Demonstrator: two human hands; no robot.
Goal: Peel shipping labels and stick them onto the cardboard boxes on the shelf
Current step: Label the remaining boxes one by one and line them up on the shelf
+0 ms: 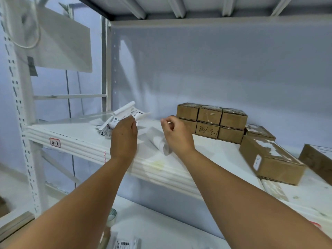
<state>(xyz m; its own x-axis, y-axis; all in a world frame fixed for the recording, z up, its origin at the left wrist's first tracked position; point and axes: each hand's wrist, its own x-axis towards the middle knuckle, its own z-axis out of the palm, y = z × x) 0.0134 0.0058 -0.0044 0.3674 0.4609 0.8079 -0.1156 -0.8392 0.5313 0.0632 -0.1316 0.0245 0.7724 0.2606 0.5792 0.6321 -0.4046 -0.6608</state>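
Observation:
My left hand (124, 135) pinches a curled strip of white shipping labels (125, 113) above the left part of the white shelf (80, 139). More of the label strip (106, 130) hangs down to the shelf behind that hand. My right hand (177, 135) hovers to the right with its fingers curled and nothing visible between them. A stack of small cardboard boxes (212, 121) stands just behind the right hand. A larger cardboard box (269, 159) with torn white label remains lies further right.
Curled white backing paper (159, 141) lies on the shelf between my hands. Another box (318, 160) sits at the right edge. On the lower shelf there is a tape roll (112, 217) and a printed label sheet (127, 244). A perforated upright post (19, 112) stands on the left.

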